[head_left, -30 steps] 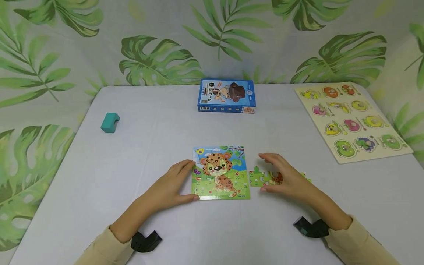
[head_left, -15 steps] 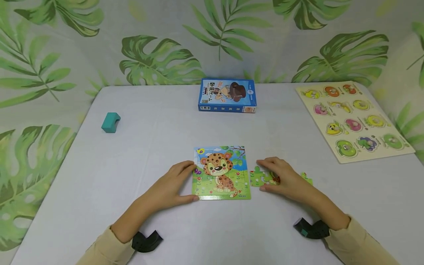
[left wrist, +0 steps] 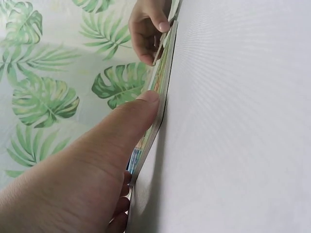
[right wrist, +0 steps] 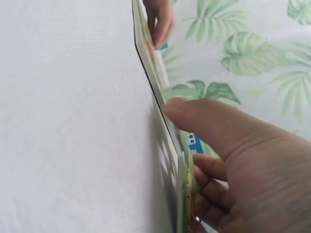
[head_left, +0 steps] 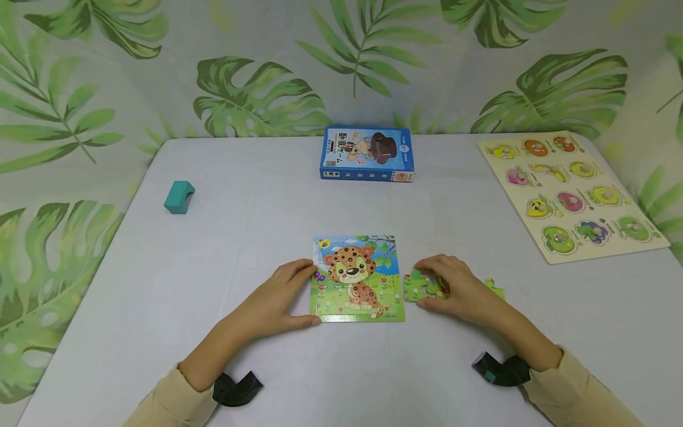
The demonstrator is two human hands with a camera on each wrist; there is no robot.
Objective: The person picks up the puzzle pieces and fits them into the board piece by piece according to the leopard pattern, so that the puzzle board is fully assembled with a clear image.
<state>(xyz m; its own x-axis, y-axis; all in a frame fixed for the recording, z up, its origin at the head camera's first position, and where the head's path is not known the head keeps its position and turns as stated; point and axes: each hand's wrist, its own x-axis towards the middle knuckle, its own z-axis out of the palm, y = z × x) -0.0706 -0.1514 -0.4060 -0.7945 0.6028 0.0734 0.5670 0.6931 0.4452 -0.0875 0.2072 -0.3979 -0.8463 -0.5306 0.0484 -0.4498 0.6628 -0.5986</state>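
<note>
green pieces (head_left: 414, 289), right of centre, sit pinched between thumb and fingers of the right hand (head_left: 460, 292); the left hand (head_left: 271, 302), spread, touches the left edge of the puzzle (head_left: 356, 281), just below centre. the pieces look thin, light, stiff; edges seem the safest hold.

the right hand (head_left: 460, 290) has drawn narrower and now pinches the loose green puzzle pieces (head_left: 414, 289).
</note>
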